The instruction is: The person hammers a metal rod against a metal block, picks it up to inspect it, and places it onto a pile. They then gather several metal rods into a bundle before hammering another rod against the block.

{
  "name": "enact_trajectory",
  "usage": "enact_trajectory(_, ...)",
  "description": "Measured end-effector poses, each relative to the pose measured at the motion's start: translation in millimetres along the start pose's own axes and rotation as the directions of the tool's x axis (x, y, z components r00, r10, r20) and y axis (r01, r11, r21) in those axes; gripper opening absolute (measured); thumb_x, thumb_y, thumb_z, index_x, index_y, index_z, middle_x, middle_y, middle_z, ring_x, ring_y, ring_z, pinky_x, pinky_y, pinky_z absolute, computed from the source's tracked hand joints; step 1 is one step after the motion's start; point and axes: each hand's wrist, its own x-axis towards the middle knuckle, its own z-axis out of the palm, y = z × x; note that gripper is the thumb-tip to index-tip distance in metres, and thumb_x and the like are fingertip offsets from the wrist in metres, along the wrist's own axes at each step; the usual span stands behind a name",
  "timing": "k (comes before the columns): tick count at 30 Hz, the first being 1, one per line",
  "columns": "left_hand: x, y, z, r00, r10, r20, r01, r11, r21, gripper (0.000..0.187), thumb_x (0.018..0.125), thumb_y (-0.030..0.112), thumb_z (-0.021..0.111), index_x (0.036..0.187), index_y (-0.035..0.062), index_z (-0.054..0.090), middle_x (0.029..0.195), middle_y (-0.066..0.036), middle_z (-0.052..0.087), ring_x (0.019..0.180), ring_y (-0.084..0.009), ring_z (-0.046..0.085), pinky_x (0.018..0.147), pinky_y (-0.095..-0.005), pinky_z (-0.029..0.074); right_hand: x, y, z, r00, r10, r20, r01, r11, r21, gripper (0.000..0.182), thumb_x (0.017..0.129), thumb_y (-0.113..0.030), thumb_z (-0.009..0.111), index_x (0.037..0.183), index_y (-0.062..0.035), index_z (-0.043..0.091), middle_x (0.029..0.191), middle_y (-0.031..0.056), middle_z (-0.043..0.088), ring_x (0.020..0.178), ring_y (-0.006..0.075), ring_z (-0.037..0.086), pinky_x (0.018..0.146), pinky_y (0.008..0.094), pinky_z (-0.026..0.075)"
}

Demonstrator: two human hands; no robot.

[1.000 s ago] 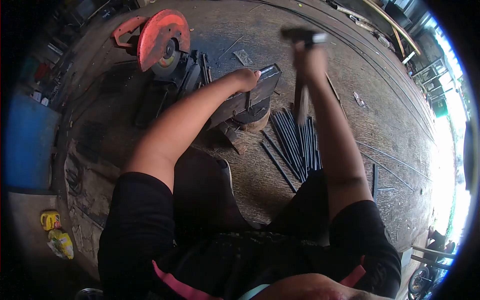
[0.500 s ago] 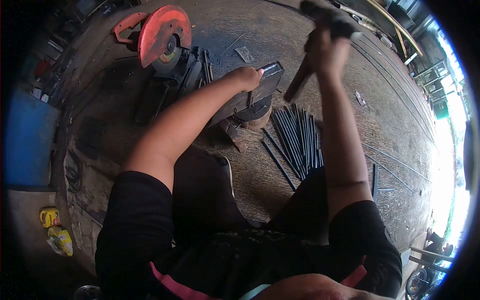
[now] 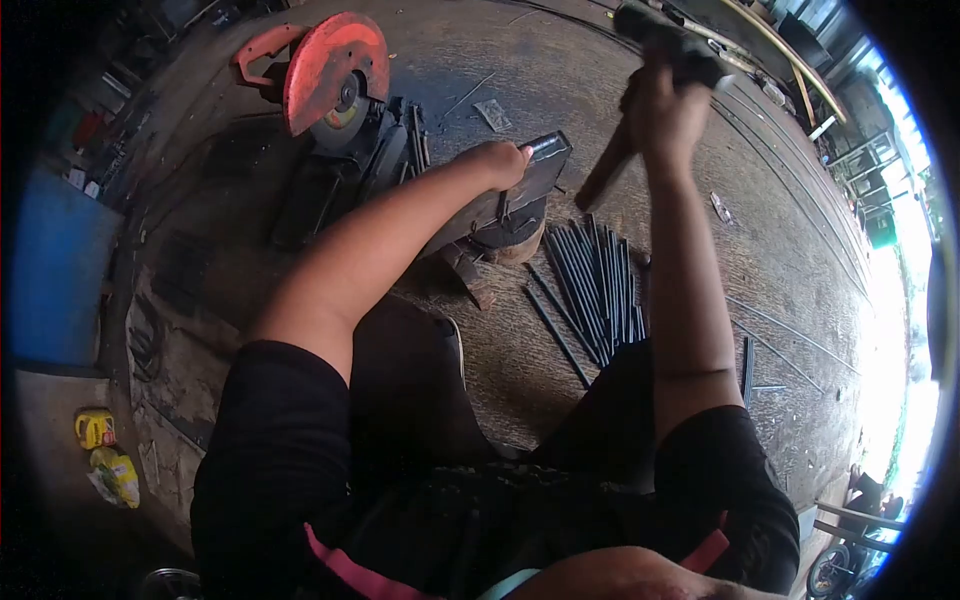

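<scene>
My left hand (image 3: pixel 500 165) is closed on the upper end of a dark metal piece (image 3: pixel 545 172), which slants over a round wooden block (image 3: pixel 522 243). Raised to the right of it, my right hand (image 3: pixel 665 120) grips a hammer (image 3: pixel 612 165) by its wooden handle, with the dark head at the top. Several dark metal rods (image 3: pixel 590 285) lie fanned out on the ground, just right of the block and below the hammer.
A red cut-off saw (image 3: pixel 335 80) stands at the upper left. Long thin rods (image 3: pixel 790 150) stretch along the ground on the right. A small plastic packet (image 3: pixel 492 115) lies beyond my left hand. Yellow packages (image 3: pixel 97 430) are at the lower left.
The view has shifted slightly. The hammer is still raised in my right hand, at a slightly different tilt. My left hand keeps its hold on the metal piece.
</scene>
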Motion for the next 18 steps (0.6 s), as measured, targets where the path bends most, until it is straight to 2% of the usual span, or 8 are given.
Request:
enact_trajectory(2,8,-13,8,0.992,0.122,0.038,-0.123,0.991,0.047,0.064,0.101,0.043,0.026,0.093,-0.0073,0.064,0.093,-0.033,0.062,0.090,-0.0448,0.062,0.080,-0.0515,0.048,-7,101,18,0.979,0.125,0.160,-0.031,0.870,-0.491,0.046,0.087,-0.044,0.063,0.097,0.0015,0.063,0.082,0.0184,0.068,0.078,0.0335,0.068,0.069,0.0420,0.052)
enact_trajectory(4,16,-15,12,0.962,0.266,0.057,-0.271,0.957,0.106,0.064,0.101,0.042,0.025,0.094,-0.0080,0.064,0.094,-0.033,0.062,0.091,-0.0445,0.062,0.080,-0.0519,0.048,-48,88,21,0.854,0.426,0.299,-0.201,0.800,-0.565,0.049,0.086,-0.043,0.062,0.105,0.0022,0.061,0.099,0.0256,0.066,0.100,0.0415,0.062,0.084,0.0443,0.049)
enact_trajectory(8,19,-12,6,0.967,0.247,0.059,-0.253,0.954,0.160,0.064,0.101,0.041,0.025,0.091,-0.0101,0.063,0.094,-0.034,0.061,0.089,-0.0460,0.062,0.081,-0.0533,0.047,-22,66,6,0.943,0.271,0.194,-0.136,0.845,-0.517,0.044,0.086,-0.042,0.061,0.107,-0.0032,0.062,0.102,0.0281,0.064,0.103,0.0430,0.059,0.086,0.0452,0.048)
enact_trajectory(9,17,-11,5,0.986,0.169,0.014,-0.170,0.981,0.092,0.064,0.101,0.042,0.027,0.090,-0.0098,0.064,0.093,-0.033,0.062,0.088,-0.0464,0.062,0.081,-0.0533,0.047,-5,61,0,0.985,0.041,0.167,0.031,0.912,-0.409,0.045,0.086,-0.043,0.062,0.104,-0.0019,0.063,0.090,0.0235,0.067,0.086,0.0386,0.067,0.074,0.0435,0.052)
enact_trajectory(11,10,-10,12,0.997,0.069,-0.039,-0.070,0.997,-0.044,0.063,0.100,0.043,0.031,0.089,-0.0086,0.065,0.091,-0.031,0.064,0.090,-0.0465,0.062,0.082,-0.0524,0.047,-8,-21,-14,0.992,0.112,0.064,-0.109,0.993,-0.048,0.036,0.087,-0.039,0.065,0.094,-0.0036,0.066,0.058,0.0048,0.057,0.049,0.0133,0.059,0.046,0.0302,0.046)
enact_trajectory(16,-5,4,-5,0.999,-0.035,-0.012,0.034,0.999,-0.039,0.061,0.100,0.042,0.032,0.091,-0.0069,0.066,0.093,-0.030,0.064,0.093,-0.0445,0.062,0.084,-0.0504,0.047,-10,1,-7,1.000,0.006,0.000,-0.006,0.996,0.089,0.023,0.093,-0.027,0.060,0.088,-0.0043,0.060,0.057,-0.0004,0.052,0.049,0.0078,0.052,0.042,0.0247,0.040)
enact_trajectory(17,-6,6,-4,0.998,-0.055,-0.011,0.055,0.998,-0.024,0.060,0.100,0.042,0.032,0.092,-0.0063,0.067,0.095,-0.030,0.064,0.094,-0.0439,0.062,0.085,-0.0498,0.047,-10,46,3,0.991,-0.123,0.057,0.133,0.959,-0.252,0.026,0.091,-0.027,0.060,0.101,-0.0035,0.064,0.083,0.0153,0.069,0.075,0.0336,0.068,0.064,0.0397,0.052)
enact_trajectory(18,2,-2,7,0.999,-0.051,-0.010,0.050,0.998,-0.027,0.060,0.100,0.042,0.032,0.092,-0.0063,0.067,0.095,-0.030,0.064,0.094,-0.0439,0.062,0.085,-0.0498,0.047,-19,62,13,0.959,0.197,0.204,-0.018,0.761,-0.649,0.036,0.088,-0.036,0.059,0.105,-0.0037,0.063,0.102,0.0225,0.066,0.099,0.0405,0.063,0.081,0.0449,0.050)
